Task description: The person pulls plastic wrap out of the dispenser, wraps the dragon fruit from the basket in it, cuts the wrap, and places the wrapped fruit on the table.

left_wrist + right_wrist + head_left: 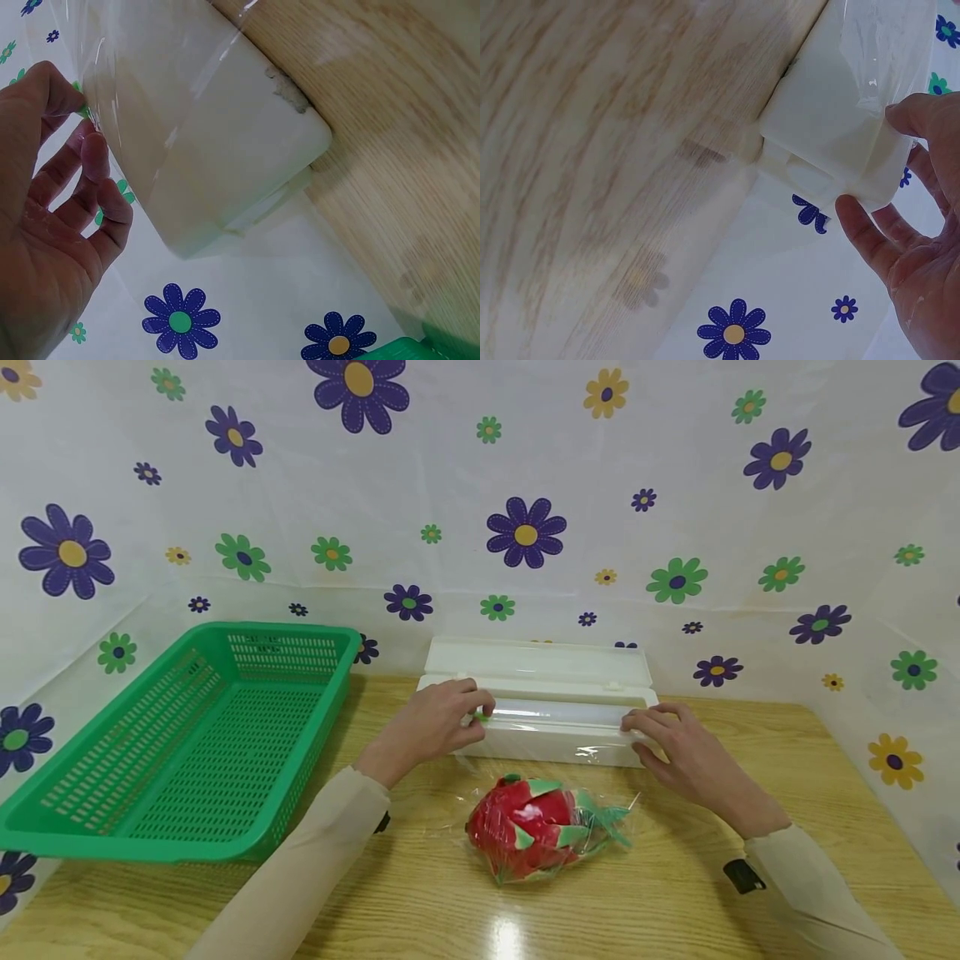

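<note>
A white cling film dispenser (555,745) lies at the back of the table, its lid (536,662) tipped up. Inside shows the film roll (558,712), and clear film hangs over the front. My left hand (442,722) pinches a small green slide cutter (482,717) at the dispenser's upper front edge. At the right end, my right hand (686,756) grips the dispenser, thumb in front and fingers over the top; the right wrist view shows its thumb (909,114) by the film. Nearer me lies a red and green dragon fruit (532,822) wrapped in clear film.
A green plastic basket (315,752) with slotted sides stands on the left of the wooden table (420,910). A white cloth with printed flowers (435,468) rises directly behind the dispenser and along the sides.
</note>
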Motion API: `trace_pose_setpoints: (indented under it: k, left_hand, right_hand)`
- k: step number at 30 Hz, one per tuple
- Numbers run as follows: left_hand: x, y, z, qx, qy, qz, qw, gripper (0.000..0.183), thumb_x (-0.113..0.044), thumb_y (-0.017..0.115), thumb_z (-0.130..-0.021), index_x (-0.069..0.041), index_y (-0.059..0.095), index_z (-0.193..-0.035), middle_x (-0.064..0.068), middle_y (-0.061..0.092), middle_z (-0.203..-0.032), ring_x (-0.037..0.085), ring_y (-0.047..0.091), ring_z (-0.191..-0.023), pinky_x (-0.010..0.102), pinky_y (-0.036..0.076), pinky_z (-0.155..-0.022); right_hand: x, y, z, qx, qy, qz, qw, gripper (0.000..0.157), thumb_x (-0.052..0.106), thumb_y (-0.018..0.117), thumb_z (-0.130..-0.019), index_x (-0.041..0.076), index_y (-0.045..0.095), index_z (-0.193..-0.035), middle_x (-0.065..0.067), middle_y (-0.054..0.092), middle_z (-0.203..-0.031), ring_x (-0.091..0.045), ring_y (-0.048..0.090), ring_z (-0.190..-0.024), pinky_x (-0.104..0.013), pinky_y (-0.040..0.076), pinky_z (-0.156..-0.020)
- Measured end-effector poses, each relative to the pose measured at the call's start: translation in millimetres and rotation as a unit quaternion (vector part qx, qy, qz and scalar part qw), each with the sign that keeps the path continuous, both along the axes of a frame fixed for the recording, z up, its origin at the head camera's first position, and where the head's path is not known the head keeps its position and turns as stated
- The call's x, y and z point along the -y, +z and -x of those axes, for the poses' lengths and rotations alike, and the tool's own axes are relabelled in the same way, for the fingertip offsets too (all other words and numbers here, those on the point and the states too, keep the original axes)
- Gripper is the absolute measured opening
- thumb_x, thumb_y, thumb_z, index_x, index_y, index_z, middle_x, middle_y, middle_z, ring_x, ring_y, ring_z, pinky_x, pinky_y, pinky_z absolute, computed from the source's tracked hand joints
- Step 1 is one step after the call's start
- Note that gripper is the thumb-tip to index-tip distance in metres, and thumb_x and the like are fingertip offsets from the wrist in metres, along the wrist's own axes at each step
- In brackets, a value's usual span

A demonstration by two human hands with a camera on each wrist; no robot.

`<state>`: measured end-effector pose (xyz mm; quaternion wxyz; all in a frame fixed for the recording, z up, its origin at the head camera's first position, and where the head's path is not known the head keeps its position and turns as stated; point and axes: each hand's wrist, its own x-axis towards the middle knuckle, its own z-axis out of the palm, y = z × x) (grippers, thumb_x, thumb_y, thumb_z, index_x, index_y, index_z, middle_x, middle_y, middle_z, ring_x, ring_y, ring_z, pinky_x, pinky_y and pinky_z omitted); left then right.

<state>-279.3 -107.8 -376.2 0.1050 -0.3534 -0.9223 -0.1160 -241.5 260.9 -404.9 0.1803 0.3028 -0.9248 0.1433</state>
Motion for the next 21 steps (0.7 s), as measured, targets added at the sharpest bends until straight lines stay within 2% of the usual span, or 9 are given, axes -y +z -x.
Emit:
trace_pose_setpoints:
  k: [21]
  left_hand:
    - [3.0, -2.2, 1.1, -0.007, 0.001, -0.009, 0.9999, 0.014, -0.016, 0.067, -0.092, -0.019, 0.069, -0.106, -0.001, 0.065, -0.092, 0.013, 0.057, -0.078, 0.027, 0.054, -0.073]
  right_hand:
    - [-0.2, -1.7, -0.2, -0.006, 0.004, 0.006, 1.0, 0.026, 0.002, 0.072, -0.091, 0.013, 0.068, -0.114, -0.011, 0.071, -0.123, -0.045, 0.057, -0.12, -0.063, 0.058, -0.083]
